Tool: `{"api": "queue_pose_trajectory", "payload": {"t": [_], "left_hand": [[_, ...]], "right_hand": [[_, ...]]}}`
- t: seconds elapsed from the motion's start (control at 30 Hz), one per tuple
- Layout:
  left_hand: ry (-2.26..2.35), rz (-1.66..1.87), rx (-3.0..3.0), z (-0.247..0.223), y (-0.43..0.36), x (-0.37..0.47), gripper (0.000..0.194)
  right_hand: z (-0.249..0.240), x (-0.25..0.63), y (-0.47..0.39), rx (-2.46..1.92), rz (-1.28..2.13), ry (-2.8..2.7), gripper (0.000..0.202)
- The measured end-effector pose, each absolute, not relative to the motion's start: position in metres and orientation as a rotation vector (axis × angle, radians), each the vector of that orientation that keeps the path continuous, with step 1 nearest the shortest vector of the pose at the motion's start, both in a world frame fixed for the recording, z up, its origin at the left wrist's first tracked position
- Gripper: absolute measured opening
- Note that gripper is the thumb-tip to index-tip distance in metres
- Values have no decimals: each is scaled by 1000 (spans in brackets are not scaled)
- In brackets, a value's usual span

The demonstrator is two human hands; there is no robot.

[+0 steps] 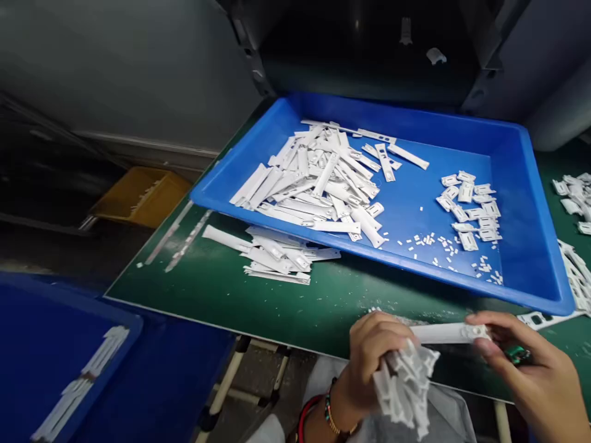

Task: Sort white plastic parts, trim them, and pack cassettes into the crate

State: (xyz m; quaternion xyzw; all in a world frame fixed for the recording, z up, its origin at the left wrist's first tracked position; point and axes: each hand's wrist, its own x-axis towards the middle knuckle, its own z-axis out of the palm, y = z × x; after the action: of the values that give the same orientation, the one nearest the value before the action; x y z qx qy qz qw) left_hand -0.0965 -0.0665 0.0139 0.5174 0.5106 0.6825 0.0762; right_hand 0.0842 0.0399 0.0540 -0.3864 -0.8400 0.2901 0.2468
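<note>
My left hand (376,351) is wrapped round a bundle of white plastic strips (404,387) near the table's front edge. One more white strip (443,333) stretches from the left hand's fingers to my right hand (530,363), which pinches its right end between thumb and finger. Something small and green (516,353) shows within the right hand. Behind the hands, a blue tray (388,255) holds a heap of white strips (318,178) at its left, short white pieces (475,209) at its right and tiny white bits (434,243) between them.
Loose white strips (277,252) lie on the green table (194,295) before the tray. More white parts (577,197) lie at the far right. A blue bin (55,326) with strips is at lower left, a yellow bin (133,197) behind it. Dark machinery (369,55) stands behind the tray.
</note>
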Motion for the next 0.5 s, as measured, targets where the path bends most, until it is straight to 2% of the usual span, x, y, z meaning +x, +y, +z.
{"api": "queue_pose_trajectory", "payload": {"t": [0.13,0.2,0.27,0.37,0.43,0.5], "left_hand": [[1662,2348,1284,23,-92,-102,27],[1710,2315,1264,26,-99,-104,32],[1719,2198,1265,28,-98,-103,34],[1669,2079,1151,25,-88,-101,33],[1622,2069,1102,22,-80,-99,37],[1556,2085,1118,17,-73,-97,39]], "right_hand": [[47,66,25,-1074,763,-2289,17],[43,44,17,-955,795,-2322,19],[40,25,12,-871,808,-2384,31],[38,18,15,-954,791,-2450,47],[42,29,20,-1074,800,-2430,46],[52,45,22,-1107,867,-2406,36]]}}
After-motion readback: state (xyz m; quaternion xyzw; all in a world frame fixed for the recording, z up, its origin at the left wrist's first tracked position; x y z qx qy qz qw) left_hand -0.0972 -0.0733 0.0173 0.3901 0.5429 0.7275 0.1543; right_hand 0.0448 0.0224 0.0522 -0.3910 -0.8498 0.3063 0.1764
